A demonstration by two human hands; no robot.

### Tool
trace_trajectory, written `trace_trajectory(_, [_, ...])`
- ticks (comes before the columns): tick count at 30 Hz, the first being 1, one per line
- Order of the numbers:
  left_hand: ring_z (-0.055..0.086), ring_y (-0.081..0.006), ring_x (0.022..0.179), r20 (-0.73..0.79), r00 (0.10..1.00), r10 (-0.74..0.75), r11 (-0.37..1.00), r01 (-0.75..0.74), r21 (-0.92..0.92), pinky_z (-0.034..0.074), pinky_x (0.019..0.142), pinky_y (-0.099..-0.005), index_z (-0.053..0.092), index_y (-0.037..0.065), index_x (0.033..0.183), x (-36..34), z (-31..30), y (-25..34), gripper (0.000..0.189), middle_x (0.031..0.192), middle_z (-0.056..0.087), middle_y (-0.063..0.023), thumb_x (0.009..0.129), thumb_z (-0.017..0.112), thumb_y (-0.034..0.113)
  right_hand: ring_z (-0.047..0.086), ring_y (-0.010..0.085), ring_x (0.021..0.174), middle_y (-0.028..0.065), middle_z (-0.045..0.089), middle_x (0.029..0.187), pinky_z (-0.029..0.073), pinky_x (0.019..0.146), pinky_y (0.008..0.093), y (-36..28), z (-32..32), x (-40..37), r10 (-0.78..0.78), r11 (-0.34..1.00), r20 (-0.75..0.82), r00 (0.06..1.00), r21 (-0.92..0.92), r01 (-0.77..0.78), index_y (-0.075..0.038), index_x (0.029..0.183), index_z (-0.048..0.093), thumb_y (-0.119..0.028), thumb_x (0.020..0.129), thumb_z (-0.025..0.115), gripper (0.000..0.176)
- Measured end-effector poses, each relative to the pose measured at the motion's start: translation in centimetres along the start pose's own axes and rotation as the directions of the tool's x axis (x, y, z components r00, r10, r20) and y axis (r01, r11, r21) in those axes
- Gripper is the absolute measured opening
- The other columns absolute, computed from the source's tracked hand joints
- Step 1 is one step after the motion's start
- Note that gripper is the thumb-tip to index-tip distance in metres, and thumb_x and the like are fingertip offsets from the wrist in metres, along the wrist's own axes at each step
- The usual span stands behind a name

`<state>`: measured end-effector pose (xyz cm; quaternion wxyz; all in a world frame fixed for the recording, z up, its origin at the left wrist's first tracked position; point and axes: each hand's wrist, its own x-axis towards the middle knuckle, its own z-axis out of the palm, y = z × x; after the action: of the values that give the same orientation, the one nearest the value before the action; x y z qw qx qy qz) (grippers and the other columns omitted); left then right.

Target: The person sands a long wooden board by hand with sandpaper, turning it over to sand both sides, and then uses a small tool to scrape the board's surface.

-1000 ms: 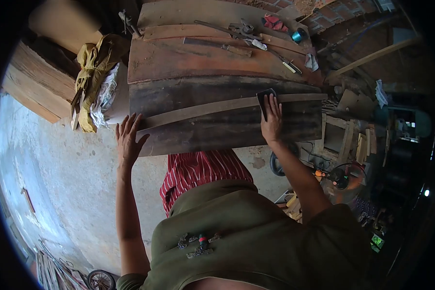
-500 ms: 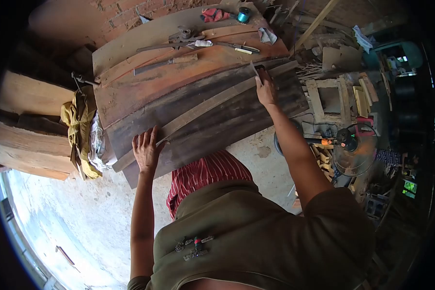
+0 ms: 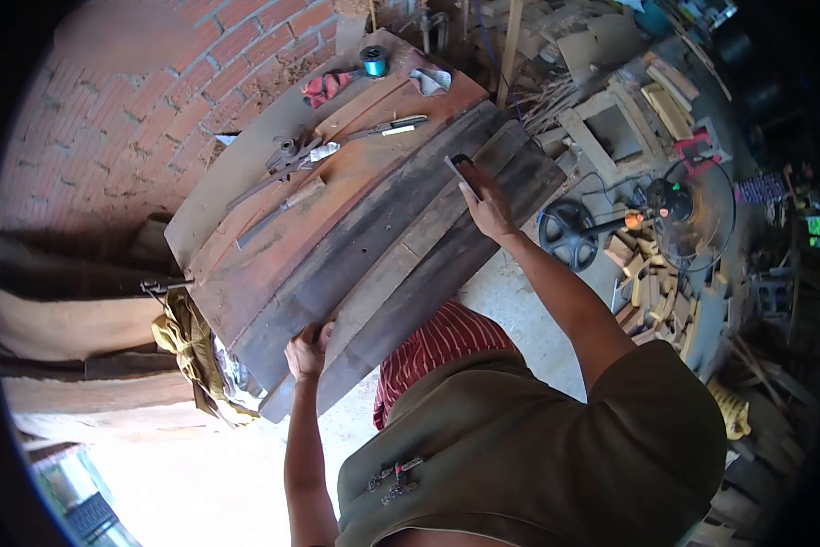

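Observation:
A long pale wooden strip lies along the dark planks of a workbench. My left hand is closed on the strip's near end at the bench edge. My right hand presses a dark sheet of sandpaper onto the strip's far part, fingers curled over it. Most of the sandpaper is hidden under that hand.
At the bench's far side lie a hand saw, a clamp tool, a screwdriver, a red cloth and a blue spool. A yellow cloth hangs at the left end. A fan and wood scraps stand on the floor at right.
The view has swung so the bench now runs diagonally. My left hand went from lying flat and open beside the strip to gripping its end. My right hand stayed on the sandpaper.

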<state>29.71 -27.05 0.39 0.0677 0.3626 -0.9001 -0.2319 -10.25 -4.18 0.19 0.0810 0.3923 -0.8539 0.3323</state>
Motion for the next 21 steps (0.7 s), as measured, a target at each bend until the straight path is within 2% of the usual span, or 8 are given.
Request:
trace_trajectory(3, [0.065, -0.0357, 0.076, -0.036, 0.999, 0.04, 0.999, -0.041, -0.027, 0.051, 0.065, -0.0444, 0.073, 0.013, 0.084, 0.5, 0.2, 1.2, 0.03, 0.083, 0.067, -0.011, 0.086, 0.069, 0.043, 0.043, 0.0298, 0.135, 0.012, 0.05, 0.144, 0.032, 0.113, 0.0446, 1.3, 0.8, -1.6, 0.0, 0.991, 0.052, 0.999, -0.134, 0.007, -0.011, 0.14, 0.052, -0.028, 0.101, 0.049, 0.043])
trace_trajectory(6, [0.06, -0.03, 0.081, -0.101, 0.987, 0.129, 0.965, -0.101, 0.241, 0.049, 0.065, -0.0416, 0.072, 0.013, 0.089, 1.0, 0.4, 2.0, 0.024, 0.088, 0.061, -0.0066, 0.084, 0.071, 0.037, 0.039, 0.0278, 0.139, 0.0098, 0.045, 0.149, 0.03, 0.115, 0.0472, 2.3, 1.9, -0.9, -0.012, 0.964, 0.13, 0.991, -0.262, 0.046, -0.013, 0.144, 0.047, -0.026, 0.097, 0.054, 0.049])
trace_trajectory(8, [0.057, -0.0265, 0.086, -0.104, 0.955, 0.277, 0.941, -0.248, 0.229, 0.049, 0.069, -0.0399, 0.07, 0.013, 0.102, 1.2, 0.7, 2.6, 0.027, 0.093, 0.058, -0.0049, 0.084, 0.072, 0.032, 0.036, 0.0269, 0.141, 0.0088, 0.042, 0.152, 0.029, 0.115, 0.0486, 2.5, 2.6, -1.3, 0.022, 0.958, 0.166, 0.986, -0.284, 0.026, -0.014, 0.146, 0.045, -0.025, 0.093, 0.059, 0.055])
trace_trajectory(9, [0.056, -0.0298, 0.094, -0.041, 0.95, 0.31, 0.93, -0.294, 0.221, 0.048, 0.08, -0.0413, 0.062, 0.012, 0.118, 1.3, 0.6, 2.7, 0.043, 0.104, 0.059, -0.0082, 0.082, 0.073, 0.033, 0.035, 0.0262, 0.142, 0.0083, 0.04, 0.152, 0.026, 0.116, 0.0491, 2.4, 2.5, -1.3, 0.012, 0.947, 0.183, 0.983, -0.318, 0.047, -0.015, 0.146, 0.044, -0.025, 0.09, 0.061, 0.059])
trace_trajectory(14, [0.048, -0.0354, 0.113, 0.056, 0.979, 0.198, 0.957, -0.205, 0.206, 0.042, 0.095, -0.0455, 0.049, 0.011, 0.135, -0.2, 1.7, 3.2, 0.07, 0.128, 0.049, -0.0137, 0.076, 0.079, 0.033, 0.035, 0.0249, 0.142, 0.0098, 0.042, 0.151, 0.015, 0.12, 0.0499, -1.9, 2.5, -1.9, 0.084, 0.93, 0.131, 0.988, -0.367, -0.031, -0.008, 0.143, 0.046, -0.02, 0.085, 0.063, 0.062])
trace_trajectory(16, [0.048, -0.0356, 0.112, 0.03, 0.982, 0.185, 0.975, -0.188, 0.12, 0.042, 0.096, -0.0462, 0.047, 0.01, 0.137, 0.0, 2.6, 3.4, 0.074, 0.126, 0.05, -0.0138, 0.075, 0.08, 0.031, 0.036, 0.028, 0.142, 0.0116, 0.044, 0.15, 0.015, 0.12, 0.0523, -5.0, 4.7, -3.9, -0.078, 0.964, 0.238, 0.968, -0.231, 0.135, -0.007, 0.141, 0.049, -0.001, 0.079, 0.059, 0.063])
trace_trajectory(18, [0.048, -0.0358, 0.112, 0.022, 0.982, 0.187, 0.976, -0.188, 0.105, 0.042, 0.097, -0.0461, 0.047, 0.009, 0.139, 0.3, 3.5, 3.9, 0.076, 0.125, 0.05, -0.0137, 0.074, 0.081, 0.03, 0.033, 0.0208, 0.143, 0.0072, 0.043, 0.151, 0.012, 0.122, 0.0505, -7.5, 6.4, -7.3, -0.359, 0.931, 0.284, 0.889, 0.049, 0.361, -0.005, 0.142, 0.047, -0.004, 0.083, 0.058, 0.06])
trace_trajectory(21, [0.049, -0.0355, 0.111, 0.009, 0.987, 0.162, 0.984, -0.162, 0.075, 0.042, 0.097, -0.0457, 0.049, 0.01, 0.139, 0.9, 3.6, 4.4, 0.078, 0.123, 0.051, -0.0137, 0.071, 0.083, 0.028, 0.032, 0.0161, 0.144, 0.0032, 0.041, 0.152, 0.011, 0.122, 0.0532, -6.5, 3.7, -6.5, -0.396, 0.913, 0.425, 0.814, 0.086, 0.4, -0.012, 0.143, 0.048, -0.006, 0.082, 0.062, 0.062])
